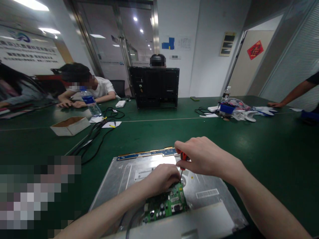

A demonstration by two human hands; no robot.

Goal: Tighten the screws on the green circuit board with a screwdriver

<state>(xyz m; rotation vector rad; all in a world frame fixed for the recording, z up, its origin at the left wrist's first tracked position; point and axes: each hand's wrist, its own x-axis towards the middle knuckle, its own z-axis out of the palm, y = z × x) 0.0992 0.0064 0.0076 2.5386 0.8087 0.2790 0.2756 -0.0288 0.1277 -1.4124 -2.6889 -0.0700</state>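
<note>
My right hand (196, 156) is closed round the red and black handle of a screwdriver (183, 156). The shaft points down to the upper corner of a green circuit board (171, 202). Beside the shaft tip, my left hand (166, 177) rests at the board's top edge with its fingers bent together; what they hold, if anything, is hidden. The board lies on a silver metal panel (206, 186). A narrow blue circuit strip (144, 154) runs along the panel's far edge.
Black cables (99, 132) and an open cardboard box (71, 126) lie at the left on the green table (144, 132). A black display back (154, 88) stands across the table. A blue tray (226, 109) and gloves (244, 115) are right. Other people sit around.
</note>
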